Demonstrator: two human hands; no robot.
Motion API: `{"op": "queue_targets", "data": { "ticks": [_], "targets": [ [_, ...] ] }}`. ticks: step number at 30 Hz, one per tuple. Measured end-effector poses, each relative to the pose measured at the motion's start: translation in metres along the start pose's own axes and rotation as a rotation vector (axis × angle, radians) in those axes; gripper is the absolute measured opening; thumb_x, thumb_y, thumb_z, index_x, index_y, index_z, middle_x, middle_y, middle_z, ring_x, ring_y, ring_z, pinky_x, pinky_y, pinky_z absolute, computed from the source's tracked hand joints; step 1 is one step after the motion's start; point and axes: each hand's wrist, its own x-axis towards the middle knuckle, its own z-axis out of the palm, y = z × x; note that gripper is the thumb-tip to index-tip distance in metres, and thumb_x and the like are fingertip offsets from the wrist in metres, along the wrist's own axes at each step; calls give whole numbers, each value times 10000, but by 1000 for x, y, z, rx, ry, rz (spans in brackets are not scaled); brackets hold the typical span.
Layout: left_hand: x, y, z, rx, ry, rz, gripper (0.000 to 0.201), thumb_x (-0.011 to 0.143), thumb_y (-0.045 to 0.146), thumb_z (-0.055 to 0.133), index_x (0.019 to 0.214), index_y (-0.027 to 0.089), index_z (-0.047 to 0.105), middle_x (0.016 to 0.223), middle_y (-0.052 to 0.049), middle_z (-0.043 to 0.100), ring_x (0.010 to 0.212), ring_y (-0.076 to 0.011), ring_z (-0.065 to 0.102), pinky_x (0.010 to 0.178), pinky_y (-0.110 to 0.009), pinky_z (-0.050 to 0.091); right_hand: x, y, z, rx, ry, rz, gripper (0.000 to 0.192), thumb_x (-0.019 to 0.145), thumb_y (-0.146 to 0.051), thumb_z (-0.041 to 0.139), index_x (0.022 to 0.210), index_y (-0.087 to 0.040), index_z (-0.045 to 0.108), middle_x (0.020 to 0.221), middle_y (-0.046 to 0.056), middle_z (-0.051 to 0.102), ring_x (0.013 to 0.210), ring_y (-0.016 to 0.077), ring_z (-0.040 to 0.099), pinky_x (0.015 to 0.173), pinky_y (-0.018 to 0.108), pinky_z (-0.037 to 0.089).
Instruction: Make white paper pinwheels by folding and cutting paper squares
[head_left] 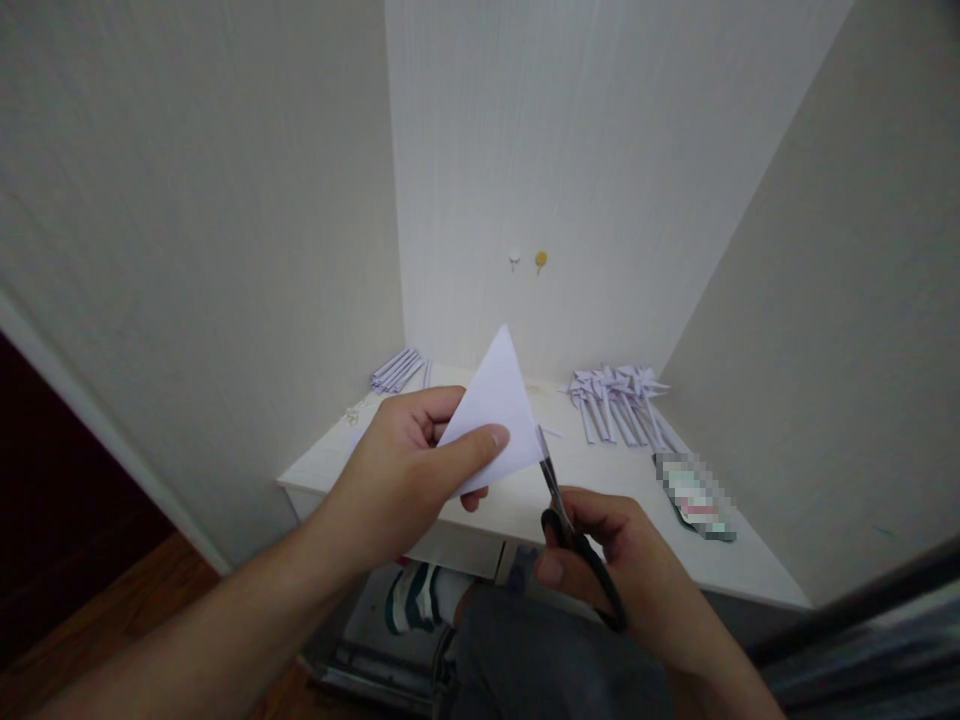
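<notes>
My left hand [420, 460] pinches a folded white paper triangle [495, 400], thumb on top and fingers underneath. The triangle's tip points up, away from me. In my right hand [622, 550] is a pair of scissors [559, 490] with black handles, my fingers through the loops. Its blades meet the lower right corner of the paper; I cannot tell how far they are parted. Both hands are above the front part of a white desk [517, 515].
Rolled paper sticks [397, 370] lie at the desk's back left. Several paper pinwheels [615, 395] on sticks are piled at the back right, near a green-and-white packet [694, 497]. Walls enclose three sides, with two hooks [541, 260] on the back wall.
</notes>
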Motion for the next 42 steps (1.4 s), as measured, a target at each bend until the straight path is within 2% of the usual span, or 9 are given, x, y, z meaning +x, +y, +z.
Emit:
{"op": "queue_targets", "data": {
  "ticks": [5,15,23,29,34,42],
  "targets": [
    [0,-1,0,2,-3,-15,148,804,286,697,761,145,693,536,28,615,436,-85,529,397,-162,401,-1,4,-1,59,-37,1,476,731,-521,820,661,-179,497,650,-34,472,612,105,355,547,249,264],
    [-3,3,1,-1,-9,-33,162,788,299,699,770,138,698,568,19,610,449,-93,534,403,-173,409,-2,0,-4,74,-115,-13,480,739,-597,790,724,-166,578,642,-47,453,594,101,319,539,246,253],
    [-3,1,2,35,14,-36,186,785,329,696,767,144,690,567,16,606,449,-101,526,408,-189,410,-2,-4,-2,9,-74,6,523,700,-627,796,664,-186,515,619,-46,440,598,110,319,546,255,248],
    [-4,4,2,5,6,-45,165,787,311,697,755,149,687,557,26,602,446,-93,519,410,-184,410,-2,-2,-3,32,-87,31,503,734,-588,784,664,-192,483,643,-37,467,609,112,346,552,258,258],
    [-4,4,3,16,20,-52,157,790,302,684,758,149,681,531,31,592,427,-92,506,390,-182,390,-2,0,-3,20,-73,22,501,738,-604,777,672,-185,511,616,-50,418,592,105,305,530,252,241],
    [-3,-2,1,31,31,-48,186,788,329,688,748,149,670,521,27,586,441,-96,507,402,-182,377,1,-7,1,9,-15,64,518,659,-639,816,630,-174,590,581,-28,452,589,130,396,519,248,336]
  ]
}}
